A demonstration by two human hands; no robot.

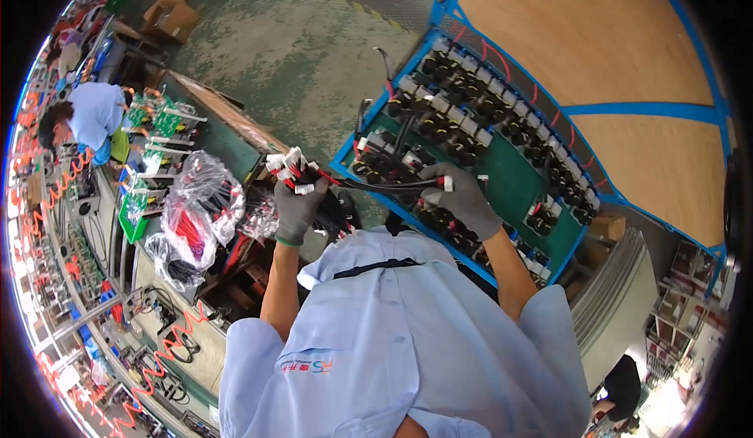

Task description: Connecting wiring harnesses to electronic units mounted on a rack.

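My left hand, in a grey glove, is closed round a bundle of wire harnesses near its white connectors. Black and red wires run from there across to my right hand, also gloved in grey. That hand is closed on their other end, where a white plug sticks out by the fingers. Below my left hand more dark wires hang down. Just beyond the right hand lies a blue-framed rack with a green surface, carrying rows of black parts with white-grey blocks.
To the left, clear plastic bags of wires lie on a bench beside green circuit boards and a green tray. A co-worker in light blue bends over there. Wooden panels in a blue frame rise at the far right.
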